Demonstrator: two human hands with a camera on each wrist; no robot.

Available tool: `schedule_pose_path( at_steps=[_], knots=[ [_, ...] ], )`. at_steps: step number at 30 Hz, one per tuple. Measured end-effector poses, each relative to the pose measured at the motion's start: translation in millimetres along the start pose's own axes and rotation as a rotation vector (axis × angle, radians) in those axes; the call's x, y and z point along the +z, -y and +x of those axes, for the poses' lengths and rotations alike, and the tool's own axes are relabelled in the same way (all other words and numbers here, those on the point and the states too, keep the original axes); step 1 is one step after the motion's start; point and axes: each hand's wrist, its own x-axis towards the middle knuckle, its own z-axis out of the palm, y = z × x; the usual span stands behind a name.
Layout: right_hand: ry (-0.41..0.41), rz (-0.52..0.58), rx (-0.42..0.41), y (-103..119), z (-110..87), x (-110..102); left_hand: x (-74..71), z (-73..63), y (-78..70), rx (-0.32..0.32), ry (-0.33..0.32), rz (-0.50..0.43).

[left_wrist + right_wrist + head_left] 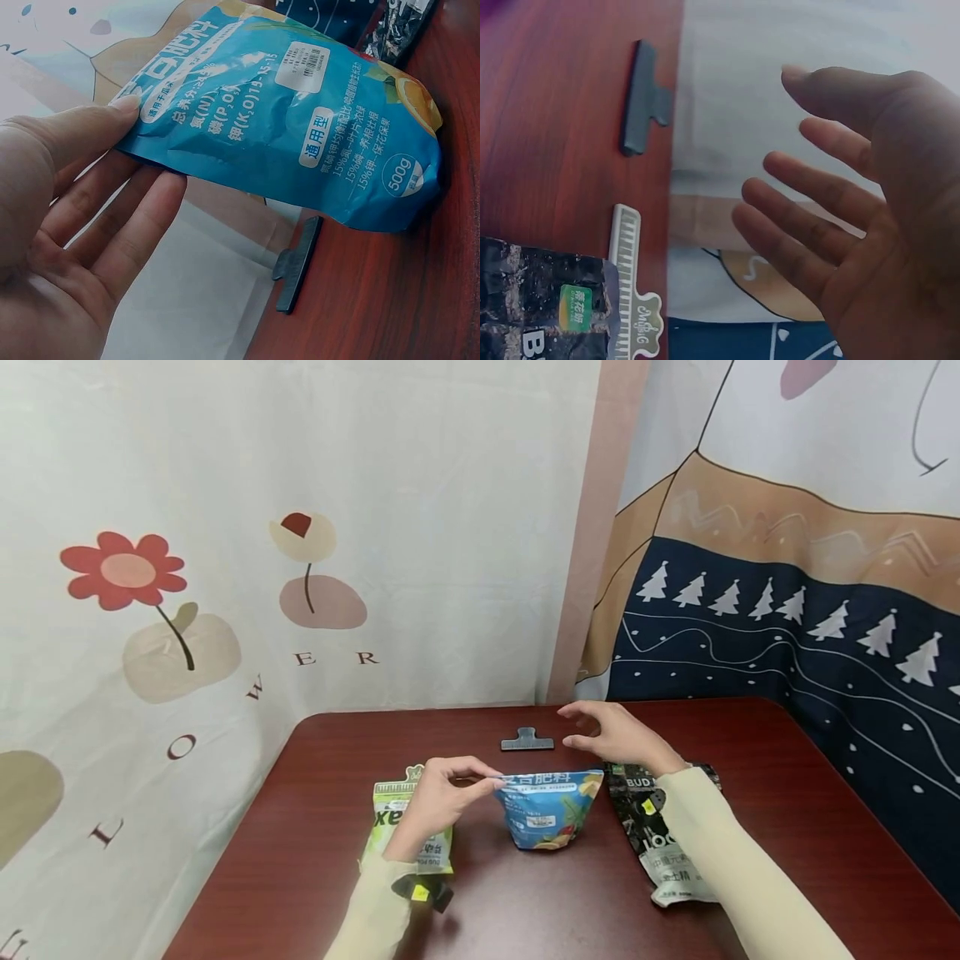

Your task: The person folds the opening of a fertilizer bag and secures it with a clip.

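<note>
My left hand (444,800) pinches the top left corner of a blue fertilizer bag (542,810), which stands upright on the table. In the left wrist view the thumb lies on the front of the bag (285,120) and the fingers are behind it. My right hand (618,735) is raised with fingers spread, holding nothing, above and beyond the bag's right side. Nearest to it lies a dark grey bag clip (527,741), apart from the fingers; the right wrist view shows the same clip (639,101) on the table.
A green-and-white bag (386,818) with a pale clip lies at left, partly under my left forearm. A black-and-silver bag (660,843) lies at right under my right arm, a white piano-patterned clip (630,285) on its top. Behind the reddish-brown table (570,910) hang printed curtains (450,527).
</note>
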Motion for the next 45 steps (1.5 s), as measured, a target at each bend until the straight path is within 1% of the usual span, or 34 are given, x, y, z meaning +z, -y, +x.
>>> schedule_pose_path(
  at_steps=[7, 13, 19, 27, 32, 36, 41, 45],
  knots=[
    [0.049, -0.054, 0.025, -5.7, 25.7, 14.6, -1.7, 0.1, -1.6, -0.008, 0.003, 0.009],
    [0.098, -0.129, 0.003, -12.1, 43.6, 28.3, -3.3, 0.3, -1.6, -0.017, 0.007, 0.018],
    [0.144, -0.185, -0.046, -17.0, 56.0, 37.8, -4.2, -0.2, -1.3, -0.021, 0.007, 0.014],
    [0.202, -0.249, -0.050, -22.1, 71.9, 50.0, -3.5, -0.9, -1.0, -0.009, 0.006, -0.003],
    [0.236, -0.302, -0.044, -25.4, 78.6, 56.1, -1.9, -0.4, -0.3, -0.011, 0.010, -0.006],
    [0.225, -0.341, -0.051, -28.2, 81.4, 60.5, -0.8, 0.0, -1.1, -0.010, 0.016, -0.007],
    [0.188, -0.376, -0.077, -31.3, 82.7, 68.2, -0.6, -0.8, -2.3, -0.024, 0.018, -0.003],
    [0.143, -0.365, -0.046, -31.1, 82.5, 74.8, -0.8, -1.1, -2.7, -0.024, 0.020, 0.002]
  ],
)
